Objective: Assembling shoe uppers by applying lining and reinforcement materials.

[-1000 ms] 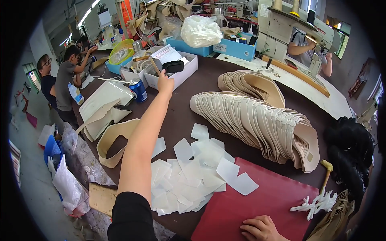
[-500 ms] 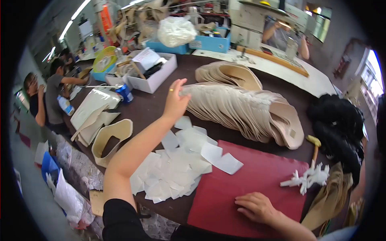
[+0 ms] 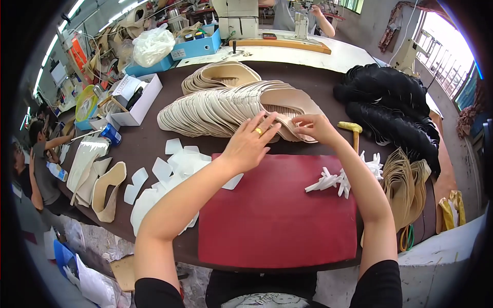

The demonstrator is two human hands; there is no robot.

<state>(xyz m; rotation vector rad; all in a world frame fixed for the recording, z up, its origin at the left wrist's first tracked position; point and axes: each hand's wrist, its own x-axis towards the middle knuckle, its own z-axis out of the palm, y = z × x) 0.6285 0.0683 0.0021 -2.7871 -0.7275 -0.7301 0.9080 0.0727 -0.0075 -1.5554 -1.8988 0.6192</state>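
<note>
**Where the Cream Curves End, Two Hands Meet**

While both forearms reach across the red mat (image 3: 277,215), the left hand (image 3: 249,145) hangs by the near side of the long stack of cream pieces (image 3: 205,110), fingers spread wide and, as far as I can see, with nothing in them. The right hand (image 3: 314,128) bends in at the stack's right-hand end, thumb and fingers drawn close to the edge of the outermost pieces; whether they pinch one, I can't make out. That stack lies on the dark tabletop (image 3: 308,77) just beyond the mat, with a shorter stack (image 3: 200,79) behind it. Nesting curve within curve probably keeps the pieces aligned and their ends easy to reach.

The smooth, leathery-looking mat sits squarely before the person, perhaps as a flat working surface. On its left, thin milky sheets (image 3: 163,169) overlap in a loose drift. On its right, stubby white strips (image 3: 341,179) lie crisscrossed by a hammer (image 3: 356,138) with a yellowish head, likely parked within the right arm's reach. Farther right, a black pile (image 3: 385,97) shows tight, glossy layers above tan, wavy-edged pieces (image 3: 403,185).
</note>
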